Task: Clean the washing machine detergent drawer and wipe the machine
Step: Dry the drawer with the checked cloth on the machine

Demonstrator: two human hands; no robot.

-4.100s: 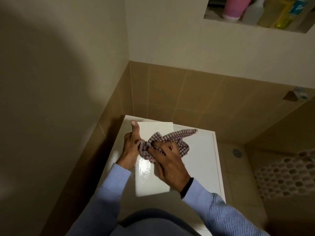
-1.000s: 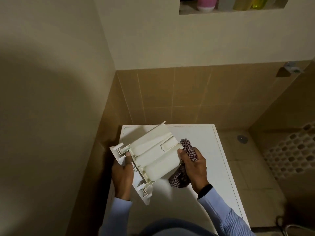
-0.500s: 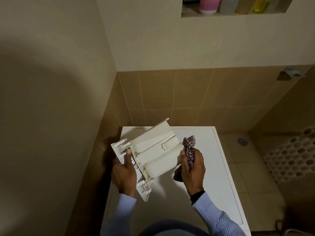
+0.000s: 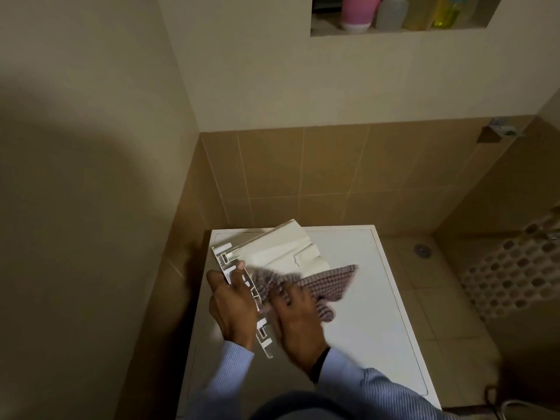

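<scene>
Grips the detergent drawer in the left hand, fingers curled round the railed near-left end. Holds it over the left rear part of the white washing machine, tilted, long axis slanting from that hand up and away to the right, toward the tan tiled wall; cannot tell whether any edge rests on the lid. Presses a checked cloth onto the drawer's near face with the right hand, just right of the left hand, a loose tail of cloth trailing rightward over the lid. Shows that hand smeared by motion, so cannot tell whether the fingers pinch the cloth or lie flat on it. Appears to be mid-wipe on the drawer, with the machine's own surfaces probably yet to be done. Leaves the drawer's far end bare of cloth, up and to the right of the wiping hand, which is the nearer of the two to it. Takes in a wall niche lined with bottles overhead.
</scene>
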